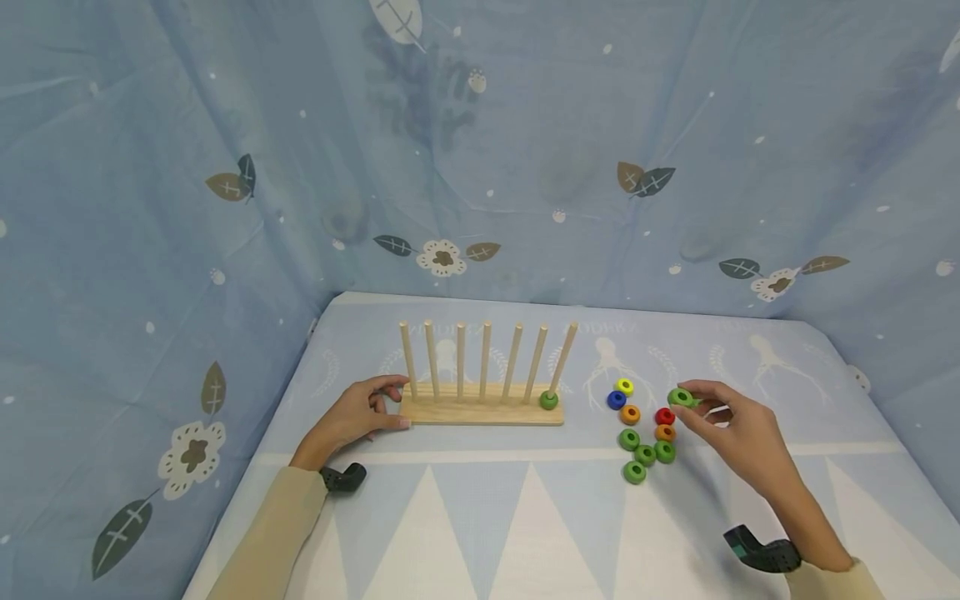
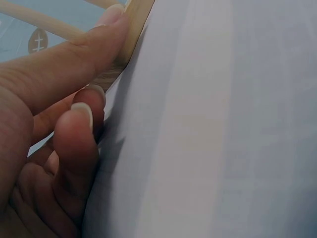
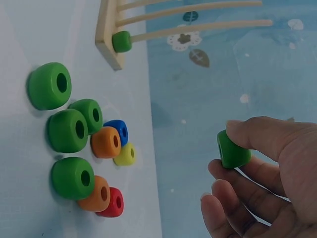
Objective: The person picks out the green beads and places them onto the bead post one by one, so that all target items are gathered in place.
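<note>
A wooden peg rack (image 1: 480, 408) with several upright pegs stands on the table; one green bead (image 1: 549, 401) sits at the foot of its rightmost peg. My left hand (image 1: 360, 415) grips the rack's left end, thumb at the front and index finger behind. In the left wrist view the thumb (image 2: 74, 59) lies along the wooden edge. Between thumb and fingers, my right hand (image 1: 738, 425) pinches another green bead (image 3: 232, 151), raised above the table right of the loose beads. Its hole shows in the head view.
Loose beads lie right of the rack: several green ones (image 1: 634, 472), two orange (image 1: 630, 414), a red (image 1: 664, 416), a blue (image 1: 617, 400) and a yellow (image 1: 625, 386). Patterned blue cloth (image 1: 525, 167) hangs behind the table and at both sides.
</note>
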`<move>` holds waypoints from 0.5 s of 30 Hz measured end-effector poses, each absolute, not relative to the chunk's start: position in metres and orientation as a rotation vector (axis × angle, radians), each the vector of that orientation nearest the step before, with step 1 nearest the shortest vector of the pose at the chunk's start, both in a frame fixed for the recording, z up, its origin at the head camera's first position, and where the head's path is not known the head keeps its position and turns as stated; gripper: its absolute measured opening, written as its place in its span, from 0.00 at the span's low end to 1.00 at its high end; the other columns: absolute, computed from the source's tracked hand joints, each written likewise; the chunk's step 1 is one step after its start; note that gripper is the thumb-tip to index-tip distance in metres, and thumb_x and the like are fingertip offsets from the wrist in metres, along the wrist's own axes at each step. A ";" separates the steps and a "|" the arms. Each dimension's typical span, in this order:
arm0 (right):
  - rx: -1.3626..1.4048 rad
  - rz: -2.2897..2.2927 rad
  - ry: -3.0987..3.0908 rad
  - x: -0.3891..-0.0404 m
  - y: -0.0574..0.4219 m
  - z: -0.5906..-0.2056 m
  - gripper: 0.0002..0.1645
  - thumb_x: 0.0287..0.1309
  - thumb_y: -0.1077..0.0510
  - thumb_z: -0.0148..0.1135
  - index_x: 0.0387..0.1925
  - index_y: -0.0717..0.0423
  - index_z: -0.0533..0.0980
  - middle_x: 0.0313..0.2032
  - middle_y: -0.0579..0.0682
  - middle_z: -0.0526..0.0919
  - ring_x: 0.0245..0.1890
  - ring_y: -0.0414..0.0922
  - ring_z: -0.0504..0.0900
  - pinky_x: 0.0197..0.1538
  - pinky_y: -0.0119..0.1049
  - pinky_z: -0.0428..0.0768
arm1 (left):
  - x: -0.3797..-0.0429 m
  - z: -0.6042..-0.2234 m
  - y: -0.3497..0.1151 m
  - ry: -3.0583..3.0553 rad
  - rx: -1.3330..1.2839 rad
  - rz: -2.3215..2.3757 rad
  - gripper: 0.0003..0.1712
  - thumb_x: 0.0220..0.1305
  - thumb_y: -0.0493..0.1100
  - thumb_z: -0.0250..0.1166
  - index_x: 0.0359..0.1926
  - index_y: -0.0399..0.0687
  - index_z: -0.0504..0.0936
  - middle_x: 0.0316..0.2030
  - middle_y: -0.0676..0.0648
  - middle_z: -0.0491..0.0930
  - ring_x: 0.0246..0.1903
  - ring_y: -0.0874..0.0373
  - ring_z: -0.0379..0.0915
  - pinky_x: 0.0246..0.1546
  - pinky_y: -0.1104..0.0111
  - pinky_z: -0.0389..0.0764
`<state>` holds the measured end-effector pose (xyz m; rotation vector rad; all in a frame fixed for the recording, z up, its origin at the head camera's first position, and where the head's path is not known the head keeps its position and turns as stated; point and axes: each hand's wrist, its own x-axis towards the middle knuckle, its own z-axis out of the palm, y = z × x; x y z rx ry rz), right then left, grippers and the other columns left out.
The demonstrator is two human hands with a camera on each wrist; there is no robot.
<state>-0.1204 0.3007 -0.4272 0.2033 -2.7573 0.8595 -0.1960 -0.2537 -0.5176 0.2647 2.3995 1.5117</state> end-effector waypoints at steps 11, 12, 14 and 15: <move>0.224 0.863 -2.747 -0.130 0.289 -0.421 0.21 0.62 0.55 0.75 0.55 0.53 0.82 0.39 0.51 0.86 0.36 0.50 0.83 0.34 0.27 0.80 | -0.197 -0.517 -0.252 2.414 0.247 1.495 0.44 0.53 0.45 0.82 0.70 0.47 0.74 0.48 0.43 0.77 0.22 0.57 0.65 0.16 0.66 0.74; 0.233 0.858 -2.744 -0.132 0.287 -0.420 0.21 0.62 0.55 0.75 0.55 0.54 0.82 0.40 0.50 0.86 0.36 0.49 0.83 0.35 0.27 0.80 | -0.196 -0.517 -0.252 2.413 0.249 1.499 0.44 0.54 0.44 0.82 0.71 0.47 0.73 0.48 0.43 0.77 0.22 0.57 0.65 0.16 0.66 0.74; 0.248 0.854 -2.739 -0.133 0.285 -0.418 0.21 0.62 0.54 0.75 0.55 0.53 0.82 0.40 0.50 0.86 0.36 0.48 0.82 0.36 0.26 0.79 | -0.195 -0.516 -0.252 2.409 0.251 1.508 0.44 0.55 0.43 0.82 0.71 0.46 0.73 0.49 0.42 0.76 0.22 0.58 0.65 0.16 0.66 0.73; 0.255 0.854 -2.736 -0.134 0.283 -0.417 0.21 0.62 0.54 0.75 0.55 0.53 0.82 0.40 0.49 0.86 0.35 0.48 0.82 0.37 0.25 0.79 | -0.195 -0.516 -0.252 2.407 0.249 1.511 0.45 0.55 0.42 0.82 0.72 0.46 0.72 0.49 0.41 0.76 0.22 0.58 0.64 0.16 0.67 0.73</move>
